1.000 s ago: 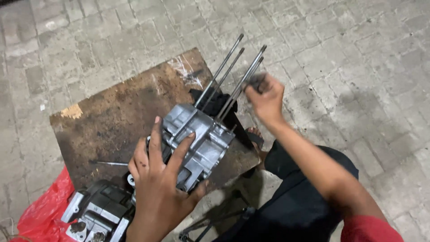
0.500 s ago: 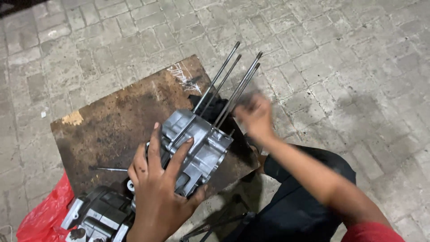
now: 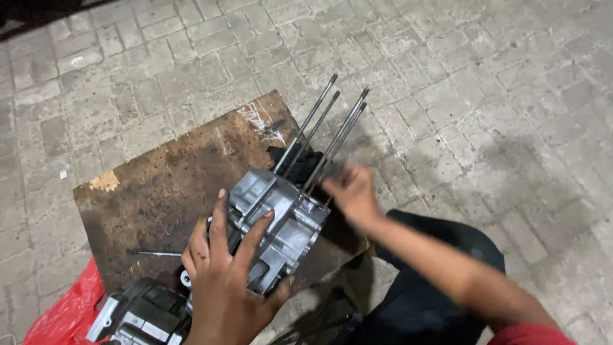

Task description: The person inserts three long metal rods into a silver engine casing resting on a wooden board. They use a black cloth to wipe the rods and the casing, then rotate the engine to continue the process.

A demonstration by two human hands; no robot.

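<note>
Down from the studs (image 3: 332,124) came the right hand (image 3: 351,191) (blurred, grip unclear); left hand (image 3: 223,281) clasps the crankcase (image 3: 281,230).

My right hand (image 3: 350,191) is off the far ends of the long studs (image 3: 332,137) — a second ago it gripped them near the tips. Now it sits low at their base, beside the grey engine case (image 3: 281,227) — blurred, mid-move.
</note>
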